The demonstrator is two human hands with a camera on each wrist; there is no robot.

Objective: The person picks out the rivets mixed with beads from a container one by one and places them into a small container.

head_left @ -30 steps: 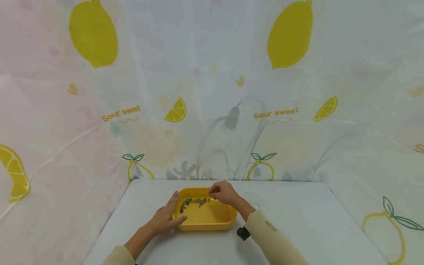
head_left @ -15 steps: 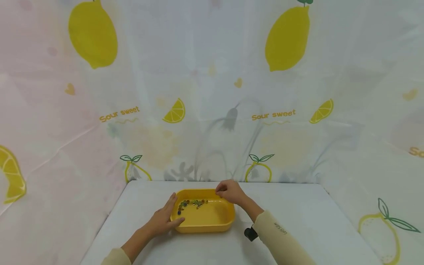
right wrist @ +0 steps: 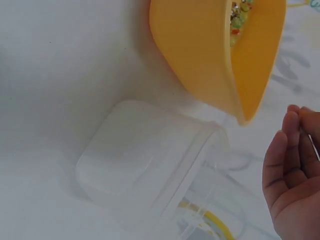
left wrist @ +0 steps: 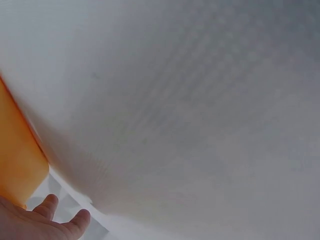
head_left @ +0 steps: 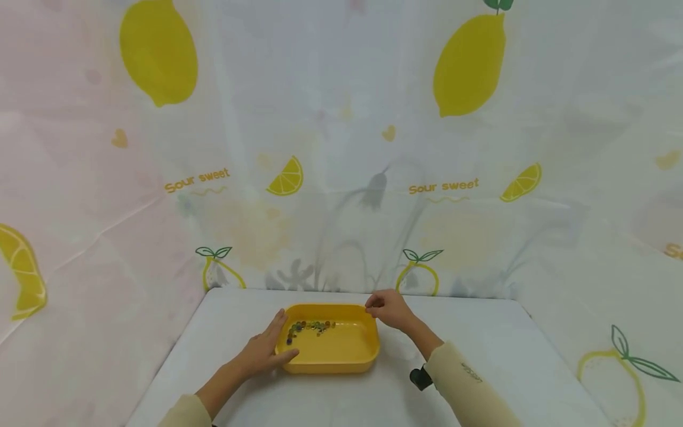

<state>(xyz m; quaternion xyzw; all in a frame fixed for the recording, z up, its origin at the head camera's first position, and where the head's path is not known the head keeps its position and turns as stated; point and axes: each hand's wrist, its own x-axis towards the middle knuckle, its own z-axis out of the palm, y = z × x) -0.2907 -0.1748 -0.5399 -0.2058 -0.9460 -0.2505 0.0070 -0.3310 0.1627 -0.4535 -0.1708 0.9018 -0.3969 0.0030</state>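
Glossy multicoloured balls [head_left: 302, 325] are lying in a rounded yellow plastic tray [head_left: 341, 345]. A spread left hand [head_left: 262, 351] is touching it; the right hand [head_left: 391, 308] is pinching, contents unclear to me.

1 left hand [head_left: 260, 354], 1 right hand [head_left: 391, 309]. 1 yellow tub [head_left: 333, 353] between. 1 clear container [right wrist: 142, 150] near right hand. 2 sleeves [head_left: 472, 388], one behind each hand. 1 table [head_left: 480, 344] below. 12+ marbles [head_left: 312, 325] in tub, exact count unclear.

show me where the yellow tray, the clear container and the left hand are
Yellow tray [head_left: 337, 349]: head view, on the bare floor inside it.
Clear container [right wrist: 142, 155]: right wrist view, on its side wall.
Left hand [head_left: 260, 352]: head view, on the back of the hand.
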